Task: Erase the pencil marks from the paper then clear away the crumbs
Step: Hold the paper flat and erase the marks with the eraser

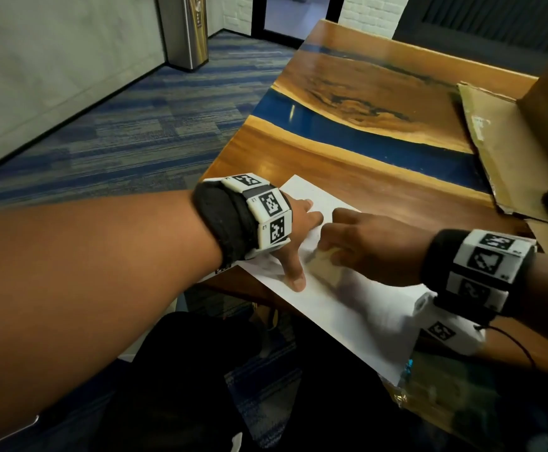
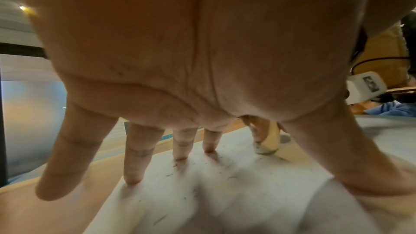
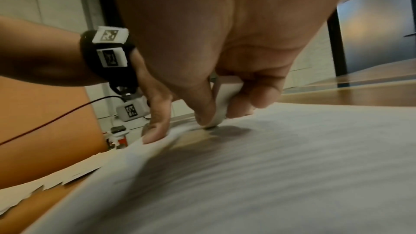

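- Pinched between thumb and fingers, the eraser (image 3: 221, 102) sits in the grip of the right hand (image 1: 368, 244), its rounded lower end touching the paper (image 1: 347, 308); the head view shows it blurred, which I judge to be a rubbing stroke under way.
- The left hand (image 1: 293, 238) lies spread with straight fingers, holding nothing; its fingertips (image 2: 133, 178) and thumb press the sheet flat just beside the eraser.
- The paper lies at the near corner of the tabletop (image 1: 341, 158), with its near edge reaching to or a little past the tabletop edge. Whether pencil marks remain under the eraser cannot be told; the spot is blurred and shadowed.
- Small dark crumbs (image 2: 178, 165) lie scattered on the sheet between the left fingers, so I judge erasing to be well along and clearing not yet begun.
- In the right wrist view the sheet's edge lifts a little near the left thumb (image 3: 155, 127). To do this step well, I would keep the strokes short and directed away from the pinning hand, press moderately, and keep the thumb close to the rubbed patch, so the sheet neither buckles nor tears.
- Crumbs are best left until the marks are gone, then brushed with a flat hand toward one edge, not ground in.
- Farther out, a flattened cardboard box (image 1: 507, 148) rests on the tabletop to the right, and a metal bin (image 1: 186, 29) stands on the carpet beyond.
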Action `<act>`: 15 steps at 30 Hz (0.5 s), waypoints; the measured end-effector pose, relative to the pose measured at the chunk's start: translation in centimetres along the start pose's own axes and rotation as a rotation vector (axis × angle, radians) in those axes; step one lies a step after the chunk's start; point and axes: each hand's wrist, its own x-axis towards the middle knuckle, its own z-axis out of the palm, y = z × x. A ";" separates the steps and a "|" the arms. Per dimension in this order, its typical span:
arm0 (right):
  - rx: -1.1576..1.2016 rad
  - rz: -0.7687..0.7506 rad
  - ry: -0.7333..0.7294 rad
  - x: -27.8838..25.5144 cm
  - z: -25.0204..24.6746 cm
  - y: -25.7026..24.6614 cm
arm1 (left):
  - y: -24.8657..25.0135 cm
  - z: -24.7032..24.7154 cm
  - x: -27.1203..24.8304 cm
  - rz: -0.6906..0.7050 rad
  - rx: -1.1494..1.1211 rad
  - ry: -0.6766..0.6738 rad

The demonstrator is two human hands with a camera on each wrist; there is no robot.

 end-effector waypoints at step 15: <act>-0.112 0.323 0.091 0.9 -0.7 3.8 | 0.1 -0.3 0.4 -0.039 0.059 -0.055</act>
